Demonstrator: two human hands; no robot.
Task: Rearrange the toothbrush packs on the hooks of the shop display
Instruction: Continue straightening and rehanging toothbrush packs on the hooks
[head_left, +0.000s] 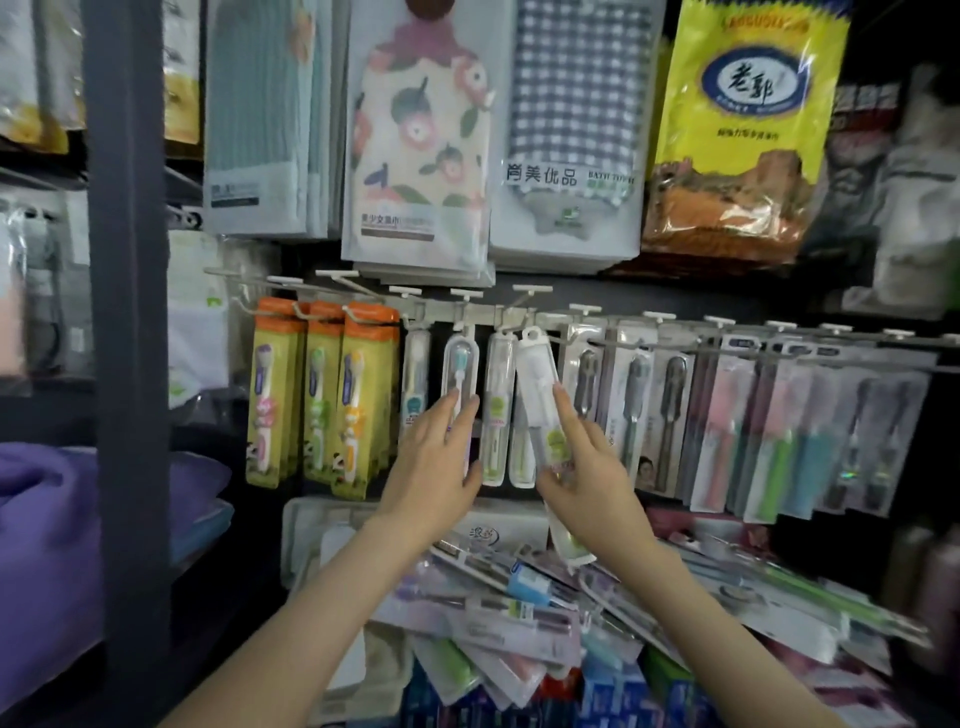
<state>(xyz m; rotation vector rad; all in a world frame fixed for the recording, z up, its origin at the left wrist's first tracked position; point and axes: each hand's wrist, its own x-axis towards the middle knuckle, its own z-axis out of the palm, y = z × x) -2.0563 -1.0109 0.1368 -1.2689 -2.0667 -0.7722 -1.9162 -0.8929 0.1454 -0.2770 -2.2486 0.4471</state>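
Fingers (571, 415) of the right hand (592, 488) wrap a clear, slim toothbrush pack (543, 410), the index finger laid straight along its front, the thumb side hidden behind it. That pack is tilted, its white hang tab up near a hook (563, 339) on the rail; whether the tab is on the hook cannot be told. The left hand (441, 467) is spread fairly wide and flat, fingertips (457, 397) pressing on a second clear pack (461, 374) that hangs upright with a teal-headed brush inside.

Below both forearms lies a loose heap of flat toothbrush packs (519, 613), glossy plastic over card, overlapping at all angles.

Between the two hands hangs another see-through pack (498, 410), straight down. To the left hang three orange-and-yellow card boxes (322, 395) with children's brushes in them. To the right a long row of blister packs (753, 426) hangs from the white wire rail (779, 345), with grey, pink and green handles.

Above, farther up, hang bagged towels: a floral one (421, 130), a blue checked one (576, 104), and a shiny yellow bag (748, 119).
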